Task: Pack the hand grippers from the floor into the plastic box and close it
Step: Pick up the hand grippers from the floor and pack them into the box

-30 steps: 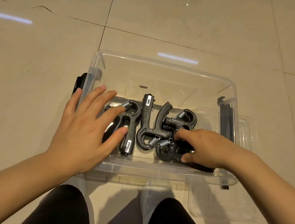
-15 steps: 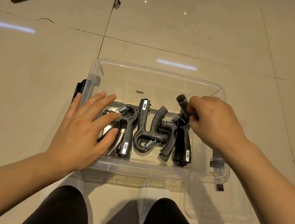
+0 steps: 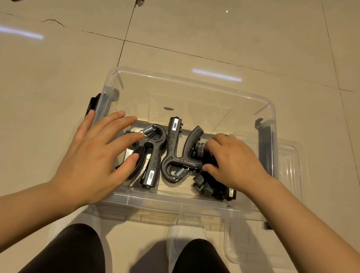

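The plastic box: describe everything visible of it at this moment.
The plastic box is a clear, rectangular bin with rounded corners, standing open and upright on the tiled floor, just ahead of the person's feet. Black latches sit on its left and right ends. Several black hand grippers with metal springs lie in its near half; the far half shows bare bottom. The left hand reaches over its left rim and the right hand reaches inside. Its clear lid lies partly beneath its right side.
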